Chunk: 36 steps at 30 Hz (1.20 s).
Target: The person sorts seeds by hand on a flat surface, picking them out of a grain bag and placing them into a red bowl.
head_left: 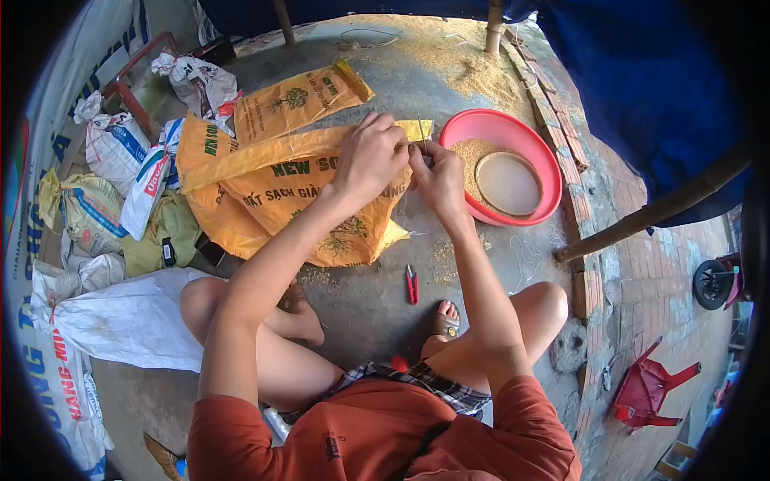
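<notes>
A large orange printed sack [297, 188] lies on the ground in front of me, its folded top edge running under my hands. My left hand [373, 156] is closed on that top edge near its right end. Just right of it, my right hand [439, 172] is closed on a thin dark tool [424, 138], whose narrow tip points up beside the sack's corner. The two hands nearly touch. Behind, a second orange sack [301, 104] lies flat. Small red-handled snips [411, 284] rest on the floor below my hands.
A pink basin [548, 152] with grain and a round sieve [508, 184] stands at the right. Grain [481, 76] is spread behind it. Filled bags [116, 148] crowd the left. A bamboo pole [658, 210], brick edging [579, 216] and an overturned red stool [651, 385] are at the right.
</notes>
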Each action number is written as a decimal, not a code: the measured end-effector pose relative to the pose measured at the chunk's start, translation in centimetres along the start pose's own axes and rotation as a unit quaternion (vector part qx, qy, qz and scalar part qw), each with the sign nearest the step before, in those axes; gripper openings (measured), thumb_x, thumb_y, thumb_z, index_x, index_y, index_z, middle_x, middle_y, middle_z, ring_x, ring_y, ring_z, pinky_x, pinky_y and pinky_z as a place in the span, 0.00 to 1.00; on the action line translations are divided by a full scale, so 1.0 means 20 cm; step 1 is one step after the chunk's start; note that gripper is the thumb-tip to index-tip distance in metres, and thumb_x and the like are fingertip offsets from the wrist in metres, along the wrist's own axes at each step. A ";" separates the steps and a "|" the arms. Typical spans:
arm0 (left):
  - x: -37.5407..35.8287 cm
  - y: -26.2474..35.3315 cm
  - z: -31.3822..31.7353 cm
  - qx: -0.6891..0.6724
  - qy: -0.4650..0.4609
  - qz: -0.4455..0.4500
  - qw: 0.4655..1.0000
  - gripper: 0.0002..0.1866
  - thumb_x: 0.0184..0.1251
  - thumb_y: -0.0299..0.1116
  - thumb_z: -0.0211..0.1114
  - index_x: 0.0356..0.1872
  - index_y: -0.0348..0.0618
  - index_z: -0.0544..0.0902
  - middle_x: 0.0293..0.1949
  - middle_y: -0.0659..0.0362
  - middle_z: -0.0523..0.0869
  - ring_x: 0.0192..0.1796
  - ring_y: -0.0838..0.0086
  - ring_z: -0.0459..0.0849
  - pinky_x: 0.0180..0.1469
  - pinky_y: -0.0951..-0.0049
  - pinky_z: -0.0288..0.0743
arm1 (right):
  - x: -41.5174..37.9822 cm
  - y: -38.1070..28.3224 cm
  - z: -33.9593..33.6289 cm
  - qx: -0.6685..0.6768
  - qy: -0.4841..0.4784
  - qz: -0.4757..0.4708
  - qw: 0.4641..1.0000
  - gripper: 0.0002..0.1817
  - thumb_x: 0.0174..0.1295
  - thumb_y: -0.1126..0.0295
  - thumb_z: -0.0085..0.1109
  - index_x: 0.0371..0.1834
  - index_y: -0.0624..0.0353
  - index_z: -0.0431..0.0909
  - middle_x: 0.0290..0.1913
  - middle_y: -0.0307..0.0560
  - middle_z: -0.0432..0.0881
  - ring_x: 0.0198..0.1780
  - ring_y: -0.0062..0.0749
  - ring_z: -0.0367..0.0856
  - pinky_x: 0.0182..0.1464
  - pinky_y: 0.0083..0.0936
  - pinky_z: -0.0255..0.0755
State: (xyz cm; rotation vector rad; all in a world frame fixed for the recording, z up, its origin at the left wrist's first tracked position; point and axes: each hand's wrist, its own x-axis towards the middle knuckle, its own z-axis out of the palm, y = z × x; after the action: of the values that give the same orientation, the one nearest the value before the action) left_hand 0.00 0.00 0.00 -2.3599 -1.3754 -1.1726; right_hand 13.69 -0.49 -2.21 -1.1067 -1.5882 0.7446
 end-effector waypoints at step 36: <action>-0.05 -0.44 -0.96 -0.762 -0.204 -0.003 0.615 0.10 0.56 0.38 0.63 0.28 0.42 0.75 0.51 0.44 0.75 0.55 0.54 0.74 0.57 0.56 0.69 | 0.05 0.11 -0.03 0.180 -0.005 0.102 0.978 0.07 0.61 0.68 0.56 0.34 0.61 0.74 0.16 0.35 0.70 0.13 0.16 0.67 0.15 0.15 0.60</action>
State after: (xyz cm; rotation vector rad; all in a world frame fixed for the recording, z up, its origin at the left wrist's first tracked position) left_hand -17.68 -5.26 10.21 -3.7470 -0.0242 -2.5722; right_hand 14.88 1.24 -3.52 -1.0037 -1.2919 1.1267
